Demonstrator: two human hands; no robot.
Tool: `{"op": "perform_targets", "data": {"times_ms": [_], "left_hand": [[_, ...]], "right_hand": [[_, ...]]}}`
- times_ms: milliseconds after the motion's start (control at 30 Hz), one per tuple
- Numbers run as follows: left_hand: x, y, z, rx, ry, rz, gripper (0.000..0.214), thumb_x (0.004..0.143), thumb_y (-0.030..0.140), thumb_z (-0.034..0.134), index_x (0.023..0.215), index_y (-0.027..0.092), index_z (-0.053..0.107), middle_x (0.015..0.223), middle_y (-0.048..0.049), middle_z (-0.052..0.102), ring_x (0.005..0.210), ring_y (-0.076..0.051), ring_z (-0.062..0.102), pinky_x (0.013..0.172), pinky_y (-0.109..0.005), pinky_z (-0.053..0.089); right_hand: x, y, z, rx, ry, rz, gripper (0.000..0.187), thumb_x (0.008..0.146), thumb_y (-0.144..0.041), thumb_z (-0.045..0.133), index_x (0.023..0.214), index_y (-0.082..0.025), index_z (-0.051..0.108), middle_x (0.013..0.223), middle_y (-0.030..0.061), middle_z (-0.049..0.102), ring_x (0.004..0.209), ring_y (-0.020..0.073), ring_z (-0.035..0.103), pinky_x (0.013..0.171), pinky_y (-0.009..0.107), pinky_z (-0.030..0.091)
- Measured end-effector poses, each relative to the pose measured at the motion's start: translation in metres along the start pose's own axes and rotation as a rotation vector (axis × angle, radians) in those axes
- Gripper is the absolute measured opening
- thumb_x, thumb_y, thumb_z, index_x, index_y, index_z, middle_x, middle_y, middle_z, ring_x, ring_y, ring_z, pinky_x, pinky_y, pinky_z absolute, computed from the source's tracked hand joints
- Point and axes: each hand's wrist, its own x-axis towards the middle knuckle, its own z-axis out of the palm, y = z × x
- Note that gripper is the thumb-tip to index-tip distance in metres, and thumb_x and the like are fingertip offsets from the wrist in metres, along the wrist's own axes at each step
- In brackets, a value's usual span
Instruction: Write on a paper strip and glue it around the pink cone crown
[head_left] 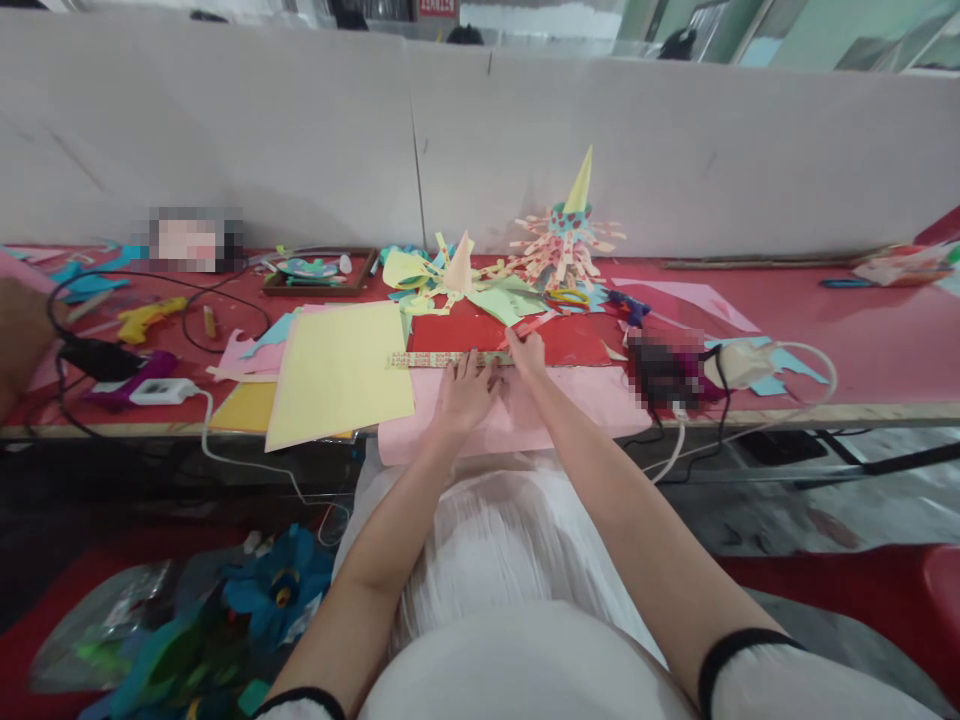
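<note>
My left hand (pixel 471 388) lies with its fingers spread, pressing on a long straight printed strip (pixel 401 360) that looks like a ruler. That strip lies along the near edge of a red sheet (pixel 457 335). Close by on the right, my right hand (pixel 528 355) is closed on a slim pinkish-red, pen-like tool (pixel 537 324), near the strip's right part; its tip is too small to make out. Beneath both hands a pink paper sheet (pixel 585 400) hangs slightly over the table's front edge. A pale yellow sheet (pixel 341 370) lies left of my left hand.
Paper cone figures (pixel 576 225) stand behind the red sheet, with yellow-handled scissors (pixel 568 298) nearby. A yellow glue gun (pixel 150 320), cables and a white plug (pixel 161 391) lie left. A purple-and-white power strip (pixel 739 365) sits right. Part of another person's arm (pixel 22 340) shows far left.
</note>
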Motion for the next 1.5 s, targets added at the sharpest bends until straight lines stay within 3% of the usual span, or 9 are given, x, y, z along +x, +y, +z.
{"op": "perform_targets", "data": {"times_ms": [167,367,833,1000,1500], "left_hand": [[0.0000,-0.0005,0.0001,0.018,-0.002,-0.001,0.050,0.092,0.041,0.028,0.139,0.026,0.034,0.151,-0.0112,0.021,0.138,-0.026,0.020,0.110,-0.047,0.016],[-0.0001,-0.0019,0.0022,0.013,0.010,0.005,0.050,0.092,0.042,0.028,0.139,0.028,0.034,0.150,-0.0076,0.024,0.138,-0.026,0.020,0.110,-0.047,0.017],[0.0002,-0.0016,0.0021,0.021,0.018,0.004,0.050,0.092,0.042,0.028,0.139,0.027,0.034,0.150,-0.0093,0.023,0.137,-0.026,0.021,0.110,-0.048,0.017],[0.0001,-0.0015,0.0020,0.005,0.017,0.007,0.050,0.092,0.042,0.028,0.139,0.027,0.034,0.150,-0.0093,0.024,0.137,-0.026,0.020,0.110,-0.047,0.017],[0.0009,-0.0015,0.0014,0.014,0.011,0.005,0.049,0.092,0.041,0.028,0.139,0.028,0.034,0.150,-0.0097,0.023,0.138,-0.025,0.020,0.109,-0.047,0.016]], "right_hand": [[-0.0012,0.0019,-0.0040,0.073,-0.044,-0.062,0.039,0.079,-0.049,0.043,0.052,-0.022,0.045,0.044,-0.0018,0.053,0.048,0.0131,0.054,0.059,0.024,0.042],[-0.0019,0.0035,-0.0022,0.097,-0.094,-0.097,0.032,0.076,-0.045,0.052,0.055,-0.022,0.045,0.041,-0.0046,0.052,0.046,0.0128,0.053,0.057,0.024,0.042],[-0.0019,0.0025,-0.0026,0.102,-0.117,-0.085,0.026,0.077,-0.033,0.049,0.054,-0.022,0.044,0.039,-0.0053,0.048,0.039,0.0107,0.047,0.051,0.023,0.039],[-0.0016,0.0034,-0.0028,0.101,-0.129,-0.078,0.027,0.076,-0.037,0.049,0.054,-0.022,0.046,0.039,-0.0047,0.049,0.040,0.0111,0.048,0.052,0.022,0.040],[-0.0047,-0.0014,-0.0048,0.078,-0.079,-0.081,0.028,0.077,-0.036,0.049,0.054,-0.022,0.043,0.038,-0.0058,0.047,0.042,0.0117,0.047,0.055,0.023,0.038]]}}
